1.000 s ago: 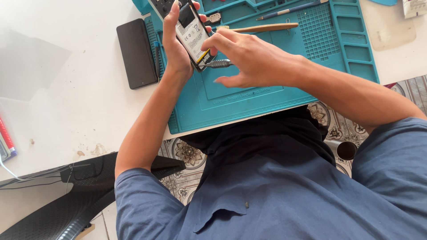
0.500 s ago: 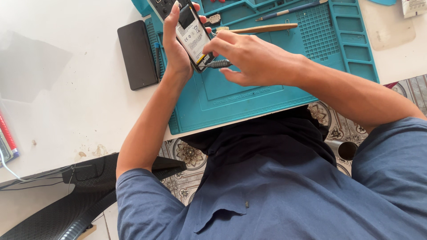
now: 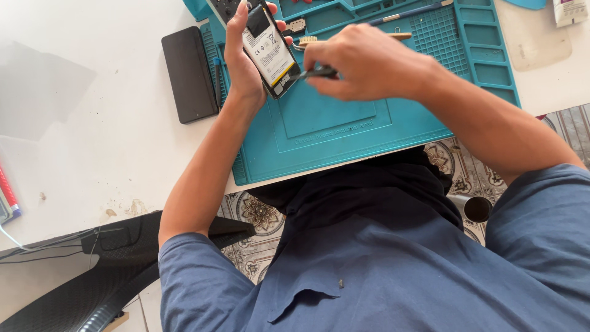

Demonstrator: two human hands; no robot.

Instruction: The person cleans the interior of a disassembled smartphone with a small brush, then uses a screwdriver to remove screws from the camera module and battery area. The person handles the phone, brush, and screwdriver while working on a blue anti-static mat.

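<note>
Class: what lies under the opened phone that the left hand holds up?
Under the phone is the teal mat, with a brush near. The left hand and right hand cover parts of it.

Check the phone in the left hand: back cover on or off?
Off. The phone in the left hand shows its bare battery and internals; right hand holds a dark tool at its edge.
</note>
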